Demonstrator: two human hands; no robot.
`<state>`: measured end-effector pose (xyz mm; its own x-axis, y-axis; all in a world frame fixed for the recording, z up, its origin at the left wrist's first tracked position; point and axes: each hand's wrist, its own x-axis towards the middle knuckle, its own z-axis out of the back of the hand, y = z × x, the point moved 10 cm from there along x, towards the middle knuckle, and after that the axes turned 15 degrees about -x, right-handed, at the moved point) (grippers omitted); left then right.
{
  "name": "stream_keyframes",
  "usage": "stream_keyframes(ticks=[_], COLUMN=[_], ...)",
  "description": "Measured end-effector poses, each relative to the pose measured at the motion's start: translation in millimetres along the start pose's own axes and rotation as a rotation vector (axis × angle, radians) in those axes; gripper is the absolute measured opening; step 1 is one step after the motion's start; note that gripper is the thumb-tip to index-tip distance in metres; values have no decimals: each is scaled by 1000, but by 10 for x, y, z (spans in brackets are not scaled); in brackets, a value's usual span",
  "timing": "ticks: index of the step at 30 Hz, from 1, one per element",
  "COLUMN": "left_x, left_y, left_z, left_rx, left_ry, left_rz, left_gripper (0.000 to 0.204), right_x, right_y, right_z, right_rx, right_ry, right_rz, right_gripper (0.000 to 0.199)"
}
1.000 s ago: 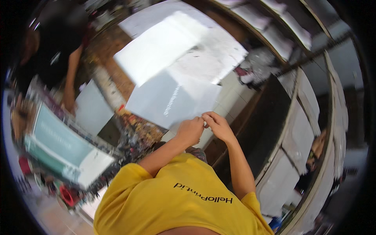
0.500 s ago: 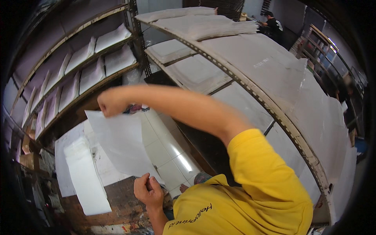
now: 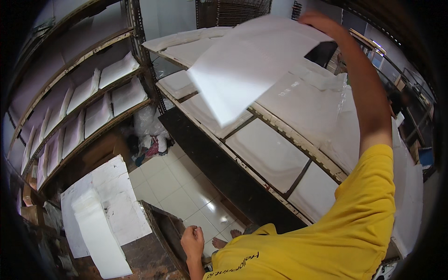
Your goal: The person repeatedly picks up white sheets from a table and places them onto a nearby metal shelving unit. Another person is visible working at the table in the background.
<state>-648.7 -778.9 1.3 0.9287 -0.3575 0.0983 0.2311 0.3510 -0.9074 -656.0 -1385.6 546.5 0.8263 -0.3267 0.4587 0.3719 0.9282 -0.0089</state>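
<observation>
My right hand point(image 3: 322, 21) is raised high at the top right and pinches the far corner of a large white sheet point(image 3: 252, 70). The sheet hangs flat and slightly tilted over the upper trays of a slanted drying rack point(image 3: 280, 149). That rack holds several white sheets, one per tray. My left hand point(image 3: 192, 240) is low at the bottom centre and rests on the edge of a dark, stained worktable point(image 3: 158, 233), holding nothing. A yellow sleeve covers my right upper arm.
A pile of white sheets point(image 3: 107, 214) lies on the worktable at the lower left. Wall shelves point(image 3: 93, 107) on the left carry more white sheets. Between table and rack is a pale tiled floor point(image 3: 172, 186), with bare feet point(image 3: 224, 241) and a bundle of bags point(image 3: 149, 130).
My right arm has swung up and to the right, carrying the white sheet from above the worktable to over the rack. My left hand stays at the table edge.
</observation>
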Motion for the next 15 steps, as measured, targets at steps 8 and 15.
stream_keyframes(ticks=[8,15], left_x=[-86,-112], left_y=[287,236], left_z=[-383,-815], left_rx=[57,55], left_ry=[118,213], left_rz=[77,86], left_gripper=[21,25], right_x=[-1352,-1635], right_y=[-2416,-2616], right_z=[-396,-685], right_rx=[372,-193], right_ry=[-157,124], right_rz=[-880,-989], right_gripper=[18,14])
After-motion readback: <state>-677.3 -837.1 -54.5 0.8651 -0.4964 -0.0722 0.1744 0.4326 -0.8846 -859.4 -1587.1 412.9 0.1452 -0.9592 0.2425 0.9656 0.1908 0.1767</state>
